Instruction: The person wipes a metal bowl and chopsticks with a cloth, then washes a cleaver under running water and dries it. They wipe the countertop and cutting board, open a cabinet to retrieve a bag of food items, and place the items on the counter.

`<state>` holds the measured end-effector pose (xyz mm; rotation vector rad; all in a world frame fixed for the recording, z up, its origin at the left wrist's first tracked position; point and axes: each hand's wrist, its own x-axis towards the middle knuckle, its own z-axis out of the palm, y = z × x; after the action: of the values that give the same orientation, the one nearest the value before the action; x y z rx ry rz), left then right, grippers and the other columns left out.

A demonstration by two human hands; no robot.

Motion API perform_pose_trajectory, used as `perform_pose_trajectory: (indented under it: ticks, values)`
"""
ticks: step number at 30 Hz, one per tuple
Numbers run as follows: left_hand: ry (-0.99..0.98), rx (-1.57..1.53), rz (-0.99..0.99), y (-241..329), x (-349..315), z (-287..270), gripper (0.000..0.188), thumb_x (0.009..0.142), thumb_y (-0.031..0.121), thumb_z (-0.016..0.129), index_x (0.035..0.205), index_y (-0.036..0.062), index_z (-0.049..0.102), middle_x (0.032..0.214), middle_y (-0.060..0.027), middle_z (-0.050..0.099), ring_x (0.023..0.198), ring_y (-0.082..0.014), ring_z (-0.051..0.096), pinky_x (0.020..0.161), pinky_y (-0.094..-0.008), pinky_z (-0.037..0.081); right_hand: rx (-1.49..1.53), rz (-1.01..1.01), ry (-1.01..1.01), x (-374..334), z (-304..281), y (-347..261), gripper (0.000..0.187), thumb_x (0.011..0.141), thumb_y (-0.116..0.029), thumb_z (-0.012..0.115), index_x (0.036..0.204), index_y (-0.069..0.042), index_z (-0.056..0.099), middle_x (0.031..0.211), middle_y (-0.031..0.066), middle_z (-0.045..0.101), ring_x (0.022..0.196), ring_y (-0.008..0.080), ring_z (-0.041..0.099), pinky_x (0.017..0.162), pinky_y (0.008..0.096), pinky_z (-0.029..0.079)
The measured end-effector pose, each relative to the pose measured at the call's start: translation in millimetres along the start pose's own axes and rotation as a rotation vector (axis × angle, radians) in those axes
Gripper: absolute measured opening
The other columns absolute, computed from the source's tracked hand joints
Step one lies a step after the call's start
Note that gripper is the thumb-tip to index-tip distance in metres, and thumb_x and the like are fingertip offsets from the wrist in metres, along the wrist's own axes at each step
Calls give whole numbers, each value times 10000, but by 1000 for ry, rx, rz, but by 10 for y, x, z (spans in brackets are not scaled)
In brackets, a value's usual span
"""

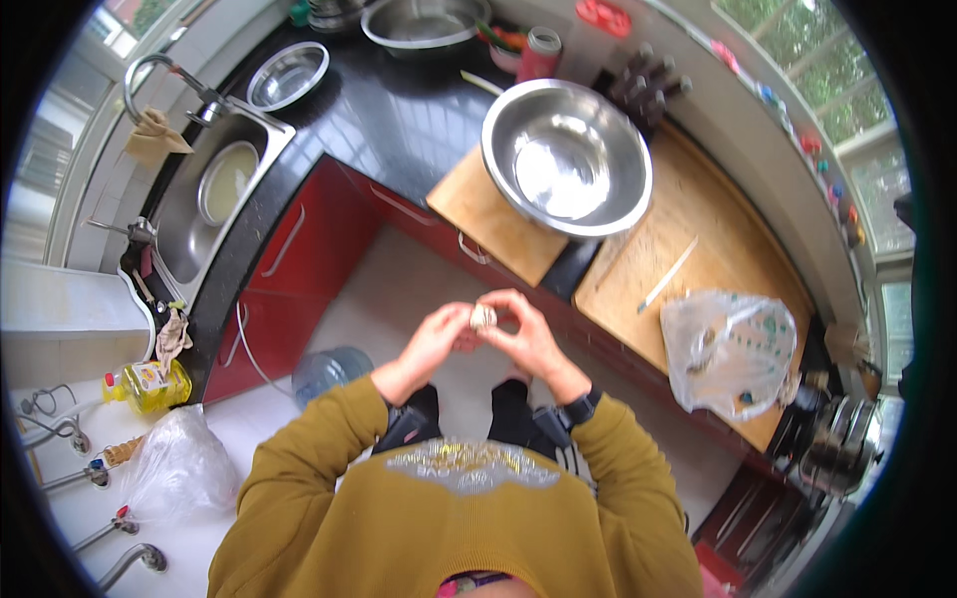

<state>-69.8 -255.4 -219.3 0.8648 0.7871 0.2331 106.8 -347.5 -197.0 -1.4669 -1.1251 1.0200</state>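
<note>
My left hand (437,339) and my right hand (525,337) meet in front of my body, above the floor. Between their fingertips is a small, whitish, rounded piece that looks like a garlic bulb (482,316). The fingers of both hands are closed on it, and part of it is hidden by them. Beyond my hands, a large steel bowl (565,159) rests on a wooden cutting board (478,211). A knife with a pale blade (668,274) lies on the larger board (718,219) to the right, beside a clear plastic bag (733,349) with small things in it.
At the left is a sink (186,234) holding a bowl of cloudy liquid (227,183). Steel basins (424,22) stand at the back of the black counter (389,120). An oil bottle (150,387) and a plastic bag (184,463) are at lower left; a water jug (329,374) stands on the floor.
</note>
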Motion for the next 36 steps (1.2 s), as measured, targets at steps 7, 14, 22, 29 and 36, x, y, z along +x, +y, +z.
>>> perform_pose_trajectory:
  ticks: [7, 14, 22, 29, 36]
  values:
    - [-93, -151, -47, 181, 53, 620, 377, 1088, 365, 408, 1244, 66, 575, 1111, -73, 660, 977, -149, 640, 864, -322, 526, 51, -70, 25, -245, -421, -69, 412, 819, -122, 784, 1203, -103, 637, 1212, 21, 624, 1169, 210, 535, 958, 345, 484]
    - [-171, -182, -19, 117, 179, 1148, 364, 1085, 343, 422, 1257, 64, 580, 1113, -73, 667, 996, -138, 639, 880, -314, 519, 53, -103, 103, -479, -876, -75, 442, 807, -149, 804, 1211, -99, 631, 1233, 47, 602, 1170, 207, 540, 919, 340, 496]
    - [-217, -128, 0, 94, 166, 1120, 348, 1084, 289, 430, 1275, 36, 575, 1164, -103, 667, 1028, -176, 653, 883, -329, 530, -66, -95, 274, -776, -862, -101, 431, 807, -148, 812, 1198, -88, 639, 1220, 54, 602, 1141, 196, 568, 877, 317, 506]
    - [-283, -46, -89, 158, 7, 730, 393, 1083, 316, 440, 1265, -2, 582, 1076, -150, 689, 924, -200, 663, 841, -333, 541, -71, 35, 423, -1109, -665, -5, 276, 874, -115, 755, 1134, -69, 674, 1137, 57, 614, 1029, 160, 614, 812, 282, 539]
    - [-199, 102, -150, 135, -74, 582, 383, 1077, 333, 452, 1207, 4, 600, 1012, -138, 692, 861, -183, 652, 795, -319, 538, -49, 120, 463, -1392, -641, 370, 199, 909, -161, 724, 1081, -70, 682, 1018, 40, 649, 929, 147, 642, 792, 286, 536]
